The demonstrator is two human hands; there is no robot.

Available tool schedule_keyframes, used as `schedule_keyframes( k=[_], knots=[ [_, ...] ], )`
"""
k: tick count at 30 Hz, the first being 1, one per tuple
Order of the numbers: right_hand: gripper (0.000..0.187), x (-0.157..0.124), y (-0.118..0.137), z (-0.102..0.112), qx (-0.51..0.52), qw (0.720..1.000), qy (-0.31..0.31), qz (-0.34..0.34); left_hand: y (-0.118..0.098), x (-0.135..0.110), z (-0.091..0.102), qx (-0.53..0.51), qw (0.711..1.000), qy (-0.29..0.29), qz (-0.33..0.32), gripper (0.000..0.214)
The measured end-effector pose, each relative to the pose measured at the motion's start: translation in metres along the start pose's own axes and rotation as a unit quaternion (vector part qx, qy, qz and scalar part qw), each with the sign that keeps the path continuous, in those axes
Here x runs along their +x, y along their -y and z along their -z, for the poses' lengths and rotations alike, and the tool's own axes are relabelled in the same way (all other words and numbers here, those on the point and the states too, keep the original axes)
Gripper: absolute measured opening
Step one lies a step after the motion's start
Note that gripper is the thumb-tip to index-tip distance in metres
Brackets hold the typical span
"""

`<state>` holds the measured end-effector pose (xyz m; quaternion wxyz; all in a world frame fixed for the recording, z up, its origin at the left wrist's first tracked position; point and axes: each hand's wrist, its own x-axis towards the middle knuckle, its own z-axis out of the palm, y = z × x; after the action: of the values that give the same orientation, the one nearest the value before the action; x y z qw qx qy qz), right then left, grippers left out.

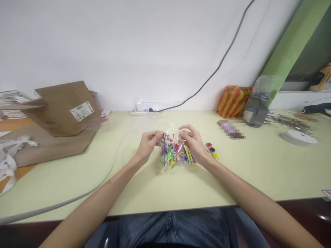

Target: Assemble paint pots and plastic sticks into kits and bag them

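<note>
Between my hands is a clear plastic bag (172,160) with several small colourful pieces and thin sticks in it, in blue, green, yellow, red and white. My left hand (151,143) pinches the bag's upper left edge between thumb and fingers. On the other side, my right hand (192,141) has its thumb and fingers closed on the bag's upper right part, with the index finger raised. Right behind my right wrist, a few small round pots with coloured lids (212,150), red, black and yellow, stand on the table.
A cardboard box (64,110) stands at the left on brown paper. A grey cable (77,197) crosses the table's left side. Against the wall lies a power strip (141,111). To the right are a blurred phone (231,130), a striped bag (231,101), a grey bag (256,108) and a white spool (300,137).
</note>
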<state>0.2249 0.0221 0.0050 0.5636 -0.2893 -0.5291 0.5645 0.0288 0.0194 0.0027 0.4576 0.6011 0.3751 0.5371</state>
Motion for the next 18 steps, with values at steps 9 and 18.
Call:
schedule_keyframes(
  k=[9,18],
  knots=[
    [0.034,0.001,-0.001,-0.001,0.05,0.998,-0.013,-0.044,-0.004,0.001,0.0,-0.031,1.0,-0.005,0.004,0.045],
    [0.028,0.009,-0.004,0.008,0.087,0.995,-0.04,-0.042,-0.011,0.0,-0.002,-0.059,0.998,0.025,0.008,0.051]
  ],
)
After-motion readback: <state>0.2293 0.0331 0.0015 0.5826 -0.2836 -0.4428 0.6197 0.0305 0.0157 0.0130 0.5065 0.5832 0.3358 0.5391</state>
